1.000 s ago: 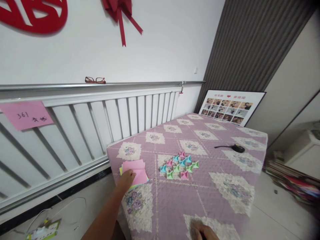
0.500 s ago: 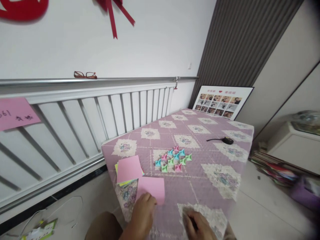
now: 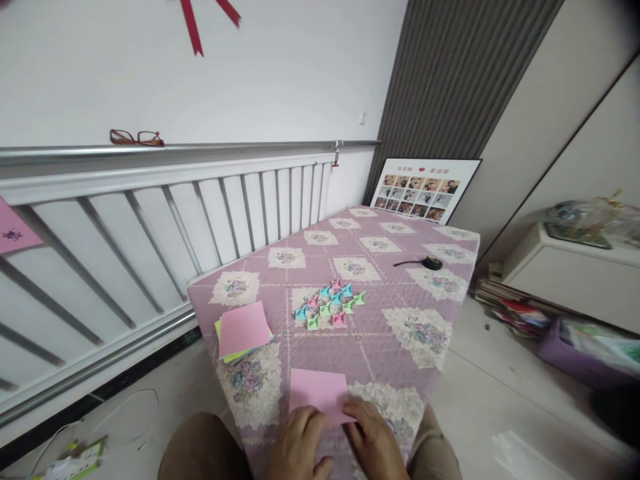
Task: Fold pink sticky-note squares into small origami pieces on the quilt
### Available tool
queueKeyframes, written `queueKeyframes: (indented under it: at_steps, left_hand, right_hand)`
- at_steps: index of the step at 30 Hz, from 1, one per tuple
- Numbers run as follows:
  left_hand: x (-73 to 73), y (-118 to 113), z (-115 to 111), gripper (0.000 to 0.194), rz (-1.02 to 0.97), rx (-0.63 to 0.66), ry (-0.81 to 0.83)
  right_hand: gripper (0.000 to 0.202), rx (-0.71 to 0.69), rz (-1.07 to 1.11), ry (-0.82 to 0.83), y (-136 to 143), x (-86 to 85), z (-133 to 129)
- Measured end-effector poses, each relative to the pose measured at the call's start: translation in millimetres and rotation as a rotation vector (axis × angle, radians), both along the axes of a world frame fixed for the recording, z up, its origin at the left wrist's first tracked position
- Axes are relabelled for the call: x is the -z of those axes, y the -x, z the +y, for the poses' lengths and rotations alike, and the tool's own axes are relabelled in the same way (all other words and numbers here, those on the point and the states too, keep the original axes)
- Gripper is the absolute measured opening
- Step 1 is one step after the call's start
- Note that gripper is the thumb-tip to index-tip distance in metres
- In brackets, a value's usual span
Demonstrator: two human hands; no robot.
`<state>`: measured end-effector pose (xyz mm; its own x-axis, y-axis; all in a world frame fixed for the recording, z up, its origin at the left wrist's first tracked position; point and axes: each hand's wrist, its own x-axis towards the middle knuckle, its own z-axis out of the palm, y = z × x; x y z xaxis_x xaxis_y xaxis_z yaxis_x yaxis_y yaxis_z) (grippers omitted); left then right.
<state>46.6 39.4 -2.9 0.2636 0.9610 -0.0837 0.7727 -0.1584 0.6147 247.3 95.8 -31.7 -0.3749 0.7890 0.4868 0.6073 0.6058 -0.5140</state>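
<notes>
A square sheet of pink paper (image 3: 319, 387) lies near the close end of the table. My left hand (image 3: 299, 440) rests over its lower left part, fingers together on the paper and thumb held apart. At the lower right corner, my right hand (image 3: 373, 433) pinches the sheet's edge between thumb and fingers. Left of the sheet is a stack of coloured paper (image 3: 245, 328), pink on top with yellow and other colours showing beneath. Beyond the sheet, several small folded paper pieces (image 3: 325, 309) in pink, blue and green stand in a diamond-shaped cluster.
A floral purple cloth (image 3: 280, 287) covers the table. A black object with a thin strap (image 3: 432, 263) lies toward the far right. White railings (image 3: 225, 217) run along the left, with glasses (image 3: 136, 138) on the bar. A photo board (image 3: 425, 190) leans at the back.
The pink sheet has moved right and toward me, away from the stack. My right hand has come in from the right and taken its edge. The camera view has shifted.
</notes>
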Motion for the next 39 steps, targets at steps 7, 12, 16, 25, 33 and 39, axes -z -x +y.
queueKeyframes:
  at_steps: [7,12,16,25,33,39]
  left_hand:
    - [15.3,45,7,0.057,0.024,-0.287,-0.096]
    - [2.2,34,24,0.02,-0.015,-0.213,-0.086]
    - [4.4,28,24,0.017,-0.008,-0.267,0.02]
    - [11.9,23,20,0.059,-0.172,-0.504,0.003]
    - [17.2,8,-1,0.058,0.183,0.049,-0.314]
    - [20.5,2,4,0.081,0.242,0.236,-0.173]
  right_hand:
    - [0.01,0.011,0.049,0.085,3,-8.0,-2]
    - [0.018,0.009,0.02,0.192,3,-20.6,-5]
    - [0.031,0.088,0.036,0.272,3,-19.4,-5]
    - [0.034,0.211,0.028,0.379,6,-8.0,2]
    - [0.034,0.272,-0.047,0.402,11,-9.9,5]
    - [0.037,0.276,-0.062,0.428,12,-11.3,5]
